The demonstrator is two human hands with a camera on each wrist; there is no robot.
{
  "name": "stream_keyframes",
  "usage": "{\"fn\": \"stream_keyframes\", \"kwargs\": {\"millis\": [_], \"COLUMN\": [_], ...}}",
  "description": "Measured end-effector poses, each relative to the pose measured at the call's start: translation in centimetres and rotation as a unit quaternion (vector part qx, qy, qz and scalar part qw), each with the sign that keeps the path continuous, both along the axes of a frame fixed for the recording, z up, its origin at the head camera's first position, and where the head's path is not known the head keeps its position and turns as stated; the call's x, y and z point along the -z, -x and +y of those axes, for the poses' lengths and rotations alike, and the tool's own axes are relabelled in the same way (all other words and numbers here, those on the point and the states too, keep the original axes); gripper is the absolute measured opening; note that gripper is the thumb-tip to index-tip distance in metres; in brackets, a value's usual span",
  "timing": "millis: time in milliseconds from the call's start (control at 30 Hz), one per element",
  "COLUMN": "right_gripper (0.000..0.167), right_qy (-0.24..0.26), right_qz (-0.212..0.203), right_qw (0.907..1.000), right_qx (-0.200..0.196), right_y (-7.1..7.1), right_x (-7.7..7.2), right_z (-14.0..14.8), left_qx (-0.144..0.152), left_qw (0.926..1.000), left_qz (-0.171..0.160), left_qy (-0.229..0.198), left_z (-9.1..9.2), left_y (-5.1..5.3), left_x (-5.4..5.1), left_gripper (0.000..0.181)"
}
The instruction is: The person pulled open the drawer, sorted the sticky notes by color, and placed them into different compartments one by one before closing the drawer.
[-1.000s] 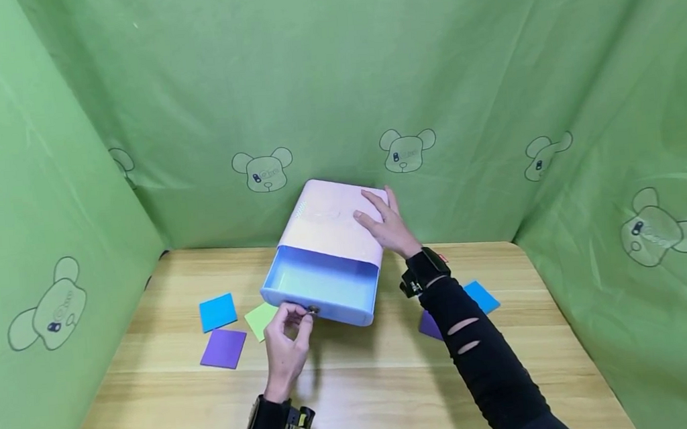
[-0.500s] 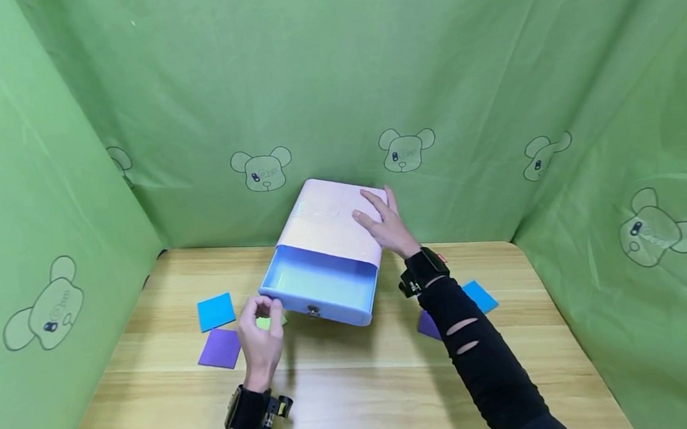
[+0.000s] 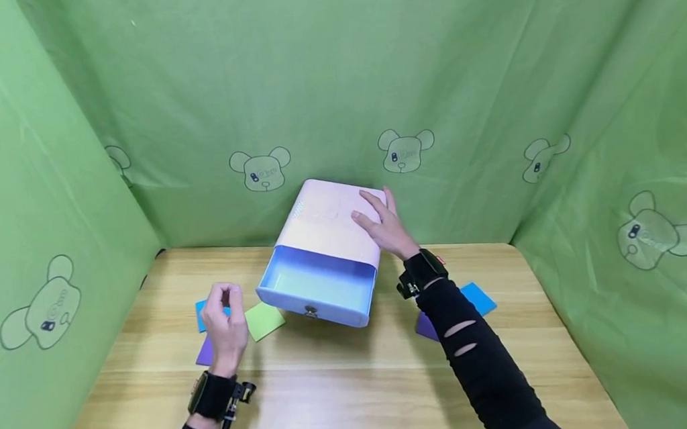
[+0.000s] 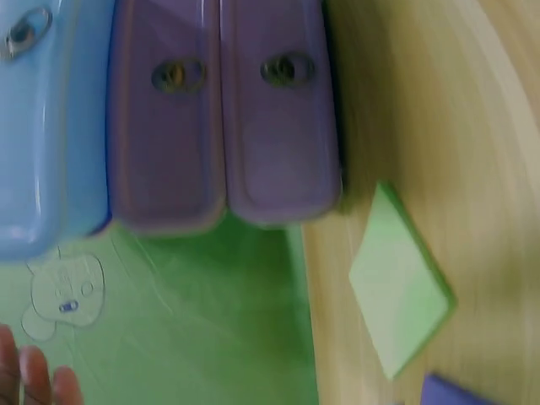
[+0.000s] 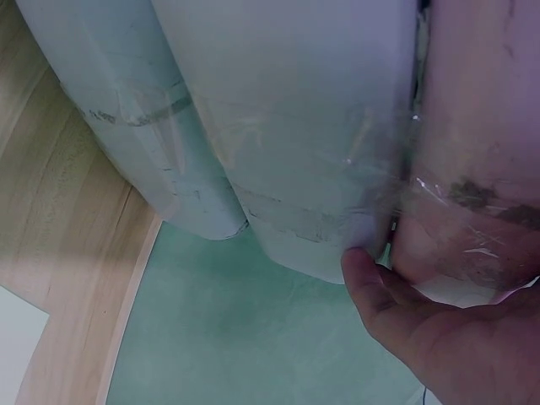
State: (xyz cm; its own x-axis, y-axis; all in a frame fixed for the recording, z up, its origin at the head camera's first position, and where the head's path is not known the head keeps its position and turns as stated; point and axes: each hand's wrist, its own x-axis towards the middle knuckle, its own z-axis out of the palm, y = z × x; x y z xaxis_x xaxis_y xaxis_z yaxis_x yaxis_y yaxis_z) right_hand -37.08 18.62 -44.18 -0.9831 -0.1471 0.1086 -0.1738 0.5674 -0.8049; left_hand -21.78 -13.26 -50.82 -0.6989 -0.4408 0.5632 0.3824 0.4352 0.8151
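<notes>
A drawer unit (image 3: 326,221) with a pale pink top stands at the back of the table. Its pale blue top drawer (image 3: 319,284) is pulled out, and no contents show inside. On the drawer's front is a small metal ring pull (image 3: 311,311). Below it, the left wrist view shows two purple drawers (image 4: 283,143), both pushed in, each with a ring. My left hand (image 3: 226,325) hovers apart from the unit, over the blue and purple squares, fingers loosely bent and holding nothing. Spread across the unit's top right edge, my right hand (image 3: 385,226) rests on it.
A light green square (image 3: 264,320), a blue square (image 3: 201,316) and a purple square (image 3: 205,352) lie left of the unit. Another blue square (image 3: 478,297) and purple square (image 3: 426,326) lie partly behind the right sleeve. Green cloth walls (image 3: 322,95) surround the wooden table (image 3: 346,403).
My left hand has let go of the drawer's ring and moved left, away from the unit. The right hand stays on the unit, and the drawer remains pulled out.
</notes>
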Motion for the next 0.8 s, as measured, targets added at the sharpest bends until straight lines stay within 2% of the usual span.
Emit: {"fn": "stream_keyframes", "kwargs": {"millis": [100, 200, 300, 400, 467, 567, 800], "right_gripper": [0.067, 0.067, 0.066, 0.066, 0.067, 0.067, 0.067], "right_qy": [-0.001, 0.002, 0.003, 0.002, 0.000, 0.001, -0.001], "right_qz": [0.000, 0.000, 0.000, 0.001, 0.002, 0.001, 0.000], "right_qw": [1.0000, 1.0000, 1.0000, 1.0000, 1.0000, 1.0000, 1.0000], "right_qx": [0.000, -0.002, -0.001, 0.000, 0.000, 0.001, 0.003], "right_y": [0.0, 0.0, 0.0, -0.1, -0.1, -0.2, 0.0], "right_x": [-0.1, -0.1, -0.2, -0.2, -0.2, -0.1, 0.0], "right_z": [-0.1, -0.2, -0.1, -0.1, 0.0, -0.1, 0.0], "left_qx": [-0.007, 0.005, 0.040, 0.075, 0.088, 0.096, 0.110], "left_qw": [0.9971, 0.9855, 0.9632, 0.9381, 0.9253, 0.9118, 0.8864], "left_qz": [-0.073, -0.160, -0.244, -0.304, -0.329, -0.353, -0.381], "left_qy": [0.019, 0.056, 0.105, 0.148, 0.167, 0.187, 0.239], "left_z": [-1.5, -3.0, -4.5, -5.9, -6.6, -7.3, -8.2], "left_y": [0.7, 1.7, 2.8, 3.6, 3.9, 4.3, 5.2], "left_x": [0.0, 0.4, 1.1, 1.8, 2.1, 2.4, 2.2], "left_gripper": [0.018, 0.022, 0.033, 0.043, 0.047, 0.048, 0.050]}}
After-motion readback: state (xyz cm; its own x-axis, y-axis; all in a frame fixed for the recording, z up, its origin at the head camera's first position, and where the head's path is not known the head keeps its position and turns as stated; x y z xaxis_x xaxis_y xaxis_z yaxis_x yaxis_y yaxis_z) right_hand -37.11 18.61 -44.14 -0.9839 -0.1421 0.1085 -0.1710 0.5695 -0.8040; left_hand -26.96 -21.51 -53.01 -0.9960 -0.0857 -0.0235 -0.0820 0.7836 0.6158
